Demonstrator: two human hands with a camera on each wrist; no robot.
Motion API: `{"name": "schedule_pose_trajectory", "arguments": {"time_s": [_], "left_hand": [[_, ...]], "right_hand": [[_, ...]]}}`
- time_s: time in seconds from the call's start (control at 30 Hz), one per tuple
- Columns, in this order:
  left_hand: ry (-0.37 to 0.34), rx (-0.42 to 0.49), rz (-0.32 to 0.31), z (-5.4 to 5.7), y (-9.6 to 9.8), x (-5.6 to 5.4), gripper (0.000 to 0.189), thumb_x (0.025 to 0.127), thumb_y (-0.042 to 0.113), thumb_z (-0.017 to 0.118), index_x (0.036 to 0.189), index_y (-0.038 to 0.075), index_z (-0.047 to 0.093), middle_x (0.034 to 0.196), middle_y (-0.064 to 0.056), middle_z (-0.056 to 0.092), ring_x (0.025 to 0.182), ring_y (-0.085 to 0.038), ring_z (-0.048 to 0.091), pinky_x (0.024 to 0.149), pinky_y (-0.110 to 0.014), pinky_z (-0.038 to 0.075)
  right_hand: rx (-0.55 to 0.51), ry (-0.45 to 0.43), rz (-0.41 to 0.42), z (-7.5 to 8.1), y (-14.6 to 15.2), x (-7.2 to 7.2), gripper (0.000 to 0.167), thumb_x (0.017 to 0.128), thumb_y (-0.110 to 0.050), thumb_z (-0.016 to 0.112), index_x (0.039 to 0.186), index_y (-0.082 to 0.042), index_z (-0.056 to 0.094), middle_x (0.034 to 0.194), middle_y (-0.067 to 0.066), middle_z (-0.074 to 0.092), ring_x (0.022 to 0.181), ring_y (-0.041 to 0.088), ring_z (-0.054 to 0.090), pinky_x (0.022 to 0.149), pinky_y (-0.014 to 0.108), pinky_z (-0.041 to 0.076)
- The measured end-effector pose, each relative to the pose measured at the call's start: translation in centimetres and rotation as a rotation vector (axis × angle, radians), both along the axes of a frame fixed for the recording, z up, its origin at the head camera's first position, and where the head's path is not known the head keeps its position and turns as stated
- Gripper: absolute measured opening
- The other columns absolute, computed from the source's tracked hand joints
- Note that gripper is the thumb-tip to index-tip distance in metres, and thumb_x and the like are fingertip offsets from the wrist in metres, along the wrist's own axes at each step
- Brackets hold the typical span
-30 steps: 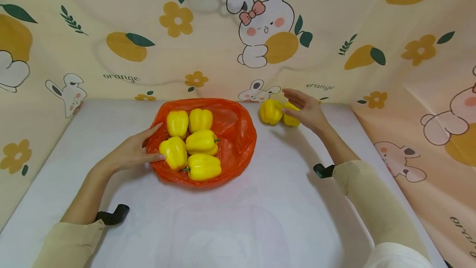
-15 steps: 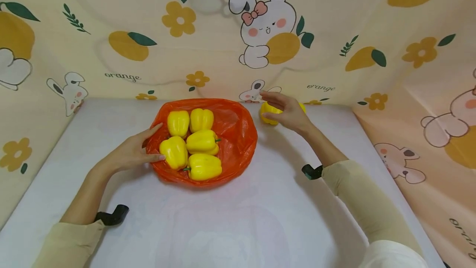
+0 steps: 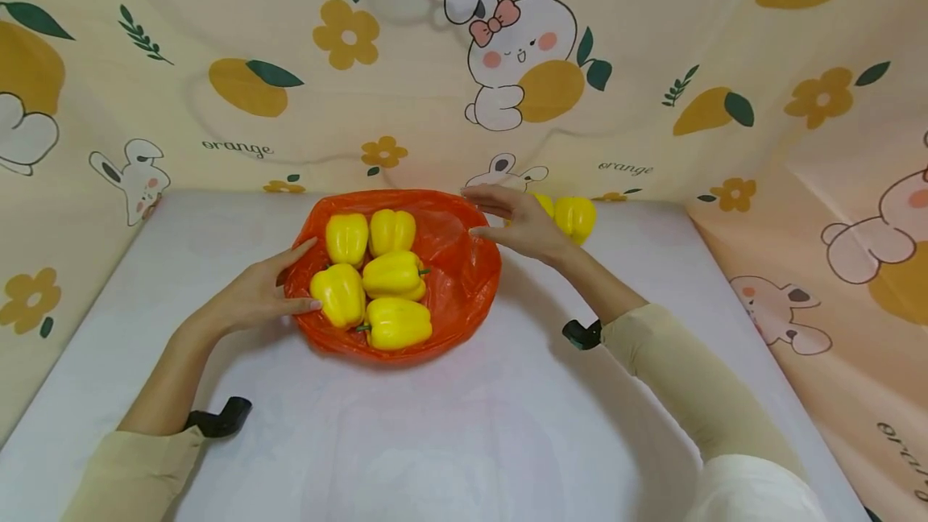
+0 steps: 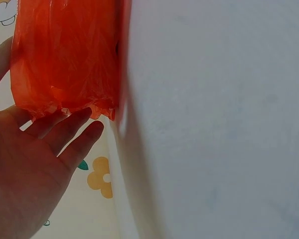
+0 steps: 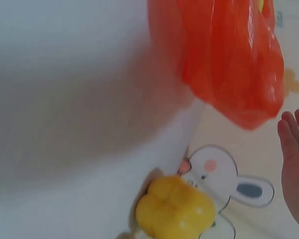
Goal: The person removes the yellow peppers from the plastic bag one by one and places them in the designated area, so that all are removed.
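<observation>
A red plastic bag (image 3: 449, 321) stands with its mouth spread wide on the table, and several yellow bell peppers (image 3: 391, 274) lie in it, mostly towards the left. My left hand (image 3: 250, 296) rests against the bag's left side with fingers spread and nearly straight; in the left wrist view these fingers (image 4: 72, 134) lie along the outside of the red plastic. My right hand (image 3: 518, 224) hovers at the bag's right rim, fingers extended and holding nothing. In the right wrist view, the fingertips (image 5: 287, 122) are beside the plastic with a small gap.
Two more yellow bell peppers stand behind my right hand near the back wall, the right one (image 3: 575, 218) in fuller view, the other partly hidden by the hand. A printed cloth (image 3: 406, 111) with rabbits and oranges hangs behind the white table (image 3: 435, 441).
My right hand has moved left from over the two loose peppers to the bag's right rim, uncovering the right-hand pepper. My left hand and the bag have stayed put.
</observation>
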State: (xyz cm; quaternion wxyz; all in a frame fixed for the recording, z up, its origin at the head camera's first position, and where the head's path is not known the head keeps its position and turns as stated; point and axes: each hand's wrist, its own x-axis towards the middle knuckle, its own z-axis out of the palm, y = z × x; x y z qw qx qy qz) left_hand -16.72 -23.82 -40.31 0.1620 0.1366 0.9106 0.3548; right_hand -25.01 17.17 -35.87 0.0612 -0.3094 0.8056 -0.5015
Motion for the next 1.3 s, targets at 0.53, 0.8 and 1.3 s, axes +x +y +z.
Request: {"name": "schedule_pose_trajectory", "arguments": {"time_s": [0.53, 0.8, 1.3], "left_hand": [[-0.010, -0.008, 0.002, 0.3, 0.0, -0.1, 0.105, 0.083, 0.053, 0.075, 0.161, 0.016, 0.016, 0.160, -0.026, 0.021, 0.144, -0.048, 0.023, 0.113, -0.067, 0.022], [-0.006, 0.002, -0.003, 0.2, 0.1, 0.0, 0.103, 0.084, 0.052, 0.075, 0.160, 0.015, 0.017, 0.160, -0.026, 0.022, 0.144, -0.048, 0.023, 0.113, -0.067, 0.022], [-0.011, 0.024, -0.001, 0.0, -0.1, 0.1, 0.103, 0.084, 0.051, 0.076, 0.160, 0.016, 0.016, 0.160, -0.025, 0.022, 0.144, -0.048, 0.023, 0.113, -0.067, 0.021]], "right_hand": [[0.114, -0.004, 0.042, -0.5, -4.1, -0.7, 0.054, 0.090, -0.021, 0.076, 0.139, -0.008, 0.056, 0.137, 0.014, 0.059, 0.128, 0.036, 0.053, 0.106, 0.055, 0.043], [0.207, -0.029, 0.068, -1.5, -5.5, -1.3, 0.058, 0.091, -0.023, 0.075, 0.142, -0.009, 0.053, 0.143, 0.012, 0.054, 0.131, 0.029, 0.052, 0.107, 0.045, 0.045], [0.275, -0.038, 0.002, -3.7, -7.8, -2.2, 0.061, 0.088, -0.026, 0.078, 0.142, -0.013, 0.053, 0.139, 0.005, 0.057, 0.127, 0.025, 0.055, 0.106, 0.039, 0.046]]}}
